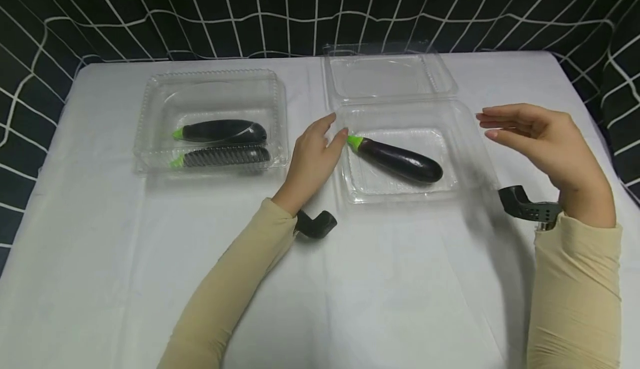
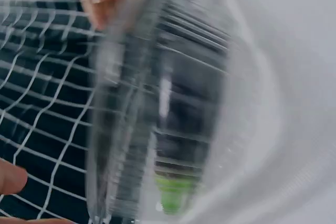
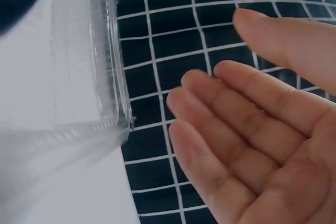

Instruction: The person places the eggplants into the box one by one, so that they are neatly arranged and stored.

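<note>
A dark purple eggplant (image 1: 400, 160) with a green stem end lies in the base of an open clear plastic clamshell box (image 1: 470, 135). Its hinged lid (image 1: 380, 77) is folded back behind. At the box's left side is my left hand (image 1: 312, 155), fingers loosely bent and thumb close to the green end; whether it touches the box is unclear. My right hand (image 1: 555, 141) hovers beyond the box's right edge, holding nothing, fingers extended. The left wrist view is blurred, showing an eggplant (image 2: 184, 103) behind clear plastic and fingertips (image 2: 13, 177) at the left border.
A closed clear box (image 1: 210, 96) stands on the left, with a dark eggplant (image 1: 220, 131) inside; a second dark shape (image 1: 225, 156) shows through its ribbed front wall, perhaps the same one refracted. White cloth (image 1: 375, 280) covers the table. White netting over dark fabric (image 1: 300, 19) borders the back and sides.
</note>
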The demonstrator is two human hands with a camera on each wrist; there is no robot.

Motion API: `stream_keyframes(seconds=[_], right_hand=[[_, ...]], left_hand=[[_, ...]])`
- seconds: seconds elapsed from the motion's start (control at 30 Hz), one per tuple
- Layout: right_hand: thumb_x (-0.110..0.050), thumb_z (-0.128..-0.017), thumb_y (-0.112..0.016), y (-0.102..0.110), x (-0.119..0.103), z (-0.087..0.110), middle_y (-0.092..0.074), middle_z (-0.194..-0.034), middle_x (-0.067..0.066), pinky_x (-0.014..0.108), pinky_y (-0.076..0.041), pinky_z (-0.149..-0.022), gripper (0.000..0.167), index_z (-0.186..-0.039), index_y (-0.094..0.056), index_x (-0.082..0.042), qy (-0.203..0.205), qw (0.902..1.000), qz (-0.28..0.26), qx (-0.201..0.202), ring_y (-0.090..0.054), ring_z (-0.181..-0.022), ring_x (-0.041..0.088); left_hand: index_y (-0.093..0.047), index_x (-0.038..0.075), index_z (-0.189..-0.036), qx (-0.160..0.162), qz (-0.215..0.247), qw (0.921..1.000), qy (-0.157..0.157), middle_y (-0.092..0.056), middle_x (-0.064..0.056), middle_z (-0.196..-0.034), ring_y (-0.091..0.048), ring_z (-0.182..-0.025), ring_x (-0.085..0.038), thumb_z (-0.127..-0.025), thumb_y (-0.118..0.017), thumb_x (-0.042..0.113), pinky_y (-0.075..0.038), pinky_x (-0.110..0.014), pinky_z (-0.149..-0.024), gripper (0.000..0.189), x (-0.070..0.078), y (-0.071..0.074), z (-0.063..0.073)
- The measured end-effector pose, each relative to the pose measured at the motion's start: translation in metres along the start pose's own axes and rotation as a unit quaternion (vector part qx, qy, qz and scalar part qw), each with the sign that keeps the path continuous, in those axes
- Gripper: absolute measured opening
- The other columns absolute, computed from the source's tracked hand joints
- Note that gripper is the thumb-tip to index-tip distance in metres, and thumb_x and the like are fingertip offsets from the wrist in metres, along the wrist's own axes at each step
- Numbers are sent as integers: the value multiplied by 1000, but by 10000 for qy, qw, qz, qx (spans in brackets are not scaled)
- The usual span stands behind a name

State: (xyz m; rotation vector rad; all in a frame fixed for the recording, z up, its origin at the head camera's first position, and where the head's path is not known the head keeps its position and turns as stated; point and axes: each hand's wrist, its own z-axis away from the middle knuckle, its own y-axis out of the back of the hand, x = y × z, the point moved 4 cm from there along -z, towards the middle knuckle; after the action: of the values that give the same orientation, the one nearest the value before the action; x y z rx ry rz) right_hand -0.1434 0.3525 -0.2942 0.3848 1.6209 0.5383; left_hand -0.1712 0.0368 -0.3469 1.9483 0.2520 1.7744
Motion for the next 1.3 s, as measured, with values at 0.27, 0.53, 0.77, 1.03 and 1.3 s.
stream_keyframes(seconds=[0.27,0.53,0.77,1.03,1.3], right_hand=[[-7,-90,-62,26,25,-38,-68,-107,-8,9,-43,-82,35,-124,-58,1,-490,9974,-250,-468,-63,-97,1],[-4,-91,-61,33,47,-77,-69,-107,0,16,-50,-82,26,-117,-63,-4,-902,9814,-1414,-929,-66,-96,8],[-6,-93,-58,37,59,-102,-69,-103,-4,19,-53,-76,19,-107,-69,-11,-1194,9757,-1502,-1058,-67,-92,7],[-6,-95,-54,23,64,-121,-70,-91,-7,17,-53,-73,21,-95,-72,-17,-1735,9703,-1194,-1186,-67,-85,4],[-1,-89,-63,15,59,-128,-71,-78,-5,19,-54,-66,20,-79,-73,-16,-1992,9688,-1172,-897,-67,-73,5]], left_hand=[[-49,-6,-132,874,2,9962,40,-54,-19,-130,-56,-115,-27,-96,-53,19,-47,-33,-92,44,-2,5,-34],[-56,-4,-126,1012,434,9923,560,-62,-13,-122,-63,-107,-19,-94,-58,16,-50,-23,-85,37,-17,5,-57],[-62,-3,-118,976,427,9911,800,-67,-12,-111,-65,-101,-19,-93,-61,18,-50,-24,-84,33,-17,0,-68],[-69,1,-109,897,712,9847,1316,-71,-9,-97,-65,-91,-19,-89,-66,21,-49,-25,-78,29,-29,-10,-76],[-69,1,-108,1079,810,9838,1182,-71,-10,-99,-67,-90,-17,-87,-69,20,-50,-23,-76,29,-27,-13,-78]])
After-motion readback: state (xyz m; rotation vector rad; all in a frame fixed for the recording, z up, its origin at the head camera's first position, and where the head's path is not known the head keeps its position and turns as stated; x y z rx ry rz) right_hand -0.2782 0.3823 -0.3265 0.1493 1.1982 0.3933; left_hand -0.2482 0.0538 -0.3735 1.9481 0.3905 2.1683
